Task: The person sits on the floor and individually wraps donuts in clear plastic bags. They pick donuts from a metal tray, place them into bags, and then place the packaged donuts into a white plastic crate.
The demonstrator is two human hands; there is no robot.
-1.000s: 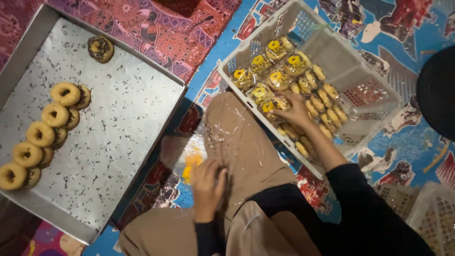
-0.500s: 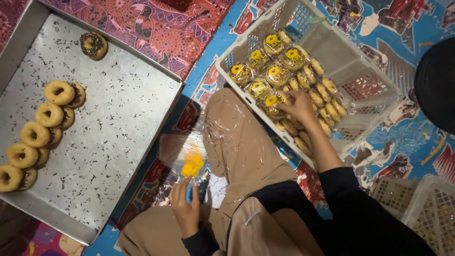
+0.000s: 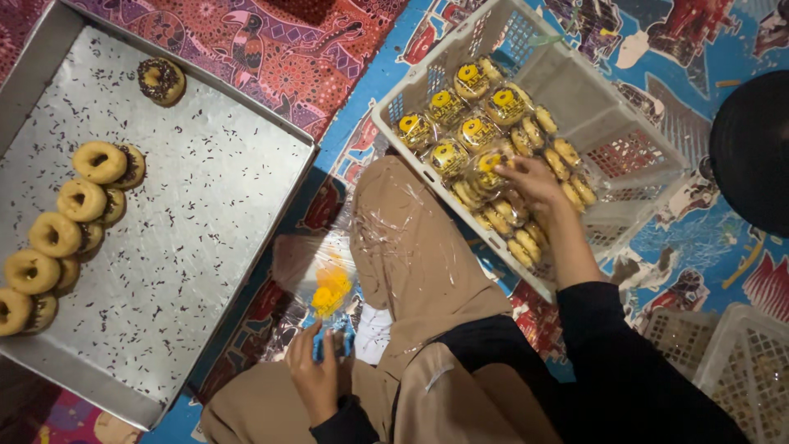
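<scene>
Right hand: right hand [image 3: 532, 182] rests, fingers curled, on wrapped doughnut pack [image 3: 491, 168] inside white slotted plastic basket [image 3: 625, 123].
Left hand: left hand [image 3: 316, 374] pinches clear plastic bags with yellow print [image 3: 316, 284] on the floor.
Beside: square metal tray [image 3: 177, 238] with ring doughnuts [image 3: 80, 200].

One head-worn camera looks steeply down, close above the lap.
</scene>
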